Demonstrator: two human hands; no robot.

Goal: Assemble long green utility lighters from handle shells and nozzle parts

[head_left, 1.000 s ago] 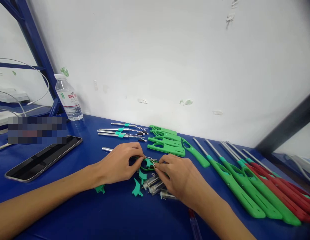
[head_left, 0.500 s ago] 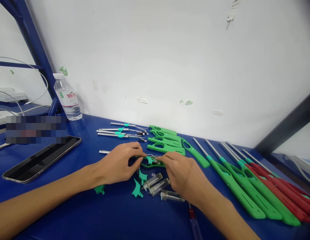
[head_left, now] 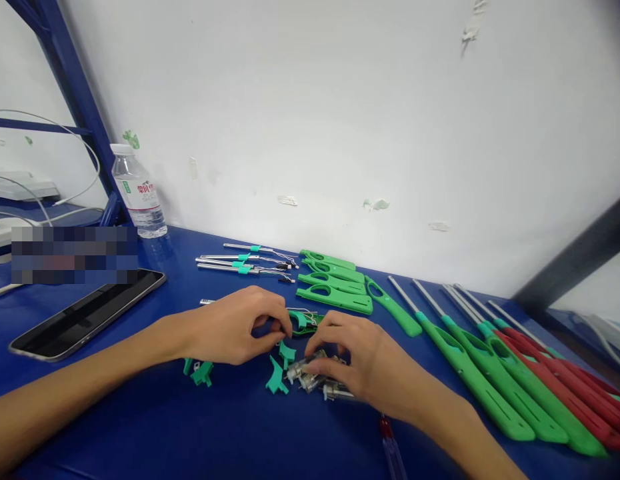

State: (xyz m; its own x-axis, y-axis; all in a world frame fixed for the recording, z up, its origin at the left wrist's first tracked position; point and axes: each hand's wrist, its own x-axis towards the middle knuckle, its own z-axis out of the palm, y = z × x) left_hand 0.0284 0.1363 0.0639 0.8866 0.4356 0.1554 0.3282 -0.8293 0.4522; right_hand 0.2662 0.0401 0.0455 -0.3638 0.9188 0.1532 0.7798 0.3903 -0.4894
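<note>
My left hand [head_left: 235,325] is closed at the left end of a green lighter shell [head_left: 317,320], thumb and fingertips gripping it. Inside that shell lie a teal trigger [head_left: 301,321] and thin wires; a metal tube [head_left: 206,302] sticks out left of the hand. My right hand [head_left: 355,353] is curled over several clear lighter fuel tanks [head_left: 310,381], its thumb and index finger apart around them. Whether it grips one is partly hidden. Loose teal triggers [head_left: 277,377] lie between the hands, and more teal triggers [head_left: 203,373] sit below my left wrist.
Behind are metal tubes with wires [head_left: 225,269] and green shells [head_left: 335,298]. Assembled green lighters [head_left: 470,373] and red lighters [head_left: 555,380] lie at right. A screwdriver [head_left: 393,450] is in front; a phone [head_left: 85,317] and water bottle [head_left: 140,193] stand left on the blue table [head_left: 215,433].
My right hand has left the green shell and moved down and slightly left onto the clear fuel tanks. My left hand stays at the shell. The view has shifted slightly.
</note>
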